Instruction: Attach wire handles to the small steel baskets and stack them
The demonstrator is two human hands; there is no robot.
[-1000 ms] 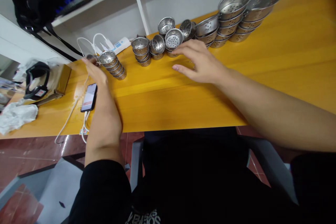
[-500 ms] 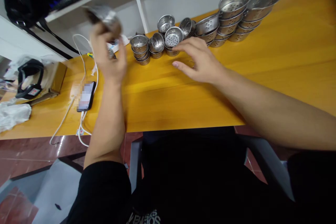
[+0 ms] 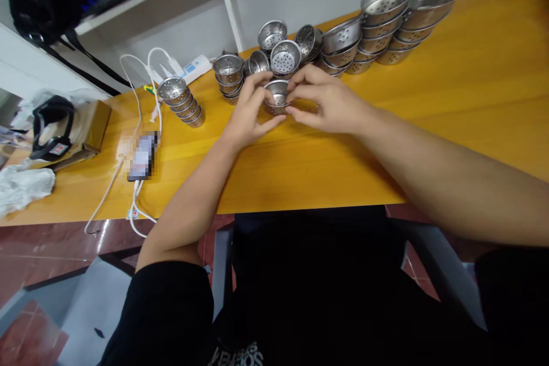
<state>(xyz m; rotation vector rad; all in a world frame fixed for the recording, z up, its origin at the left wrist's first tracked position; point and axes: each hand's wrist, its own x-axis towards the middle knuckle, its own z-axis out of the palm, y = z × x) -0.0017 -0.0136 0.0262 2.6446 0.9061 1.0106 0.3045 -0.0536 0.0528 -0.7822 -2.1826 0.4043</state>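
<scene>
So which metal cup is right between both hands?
The small perforated cup flanked by the left hand and right hand; the other cups sit behind or farther aside.

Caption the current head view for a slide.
Left hand and right hand at a small metal cup, stacks of perforated cups behind.

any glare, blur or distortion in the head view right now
Head view: white glare streaks the glossy red tiled floor at lower left; light glints on the small round silver metal cup; mosaic blocks obscure the black rectangular phone; the perforated silver metal cup stack at far right leans outward, suggesting wide-angle distortion.
</scene>
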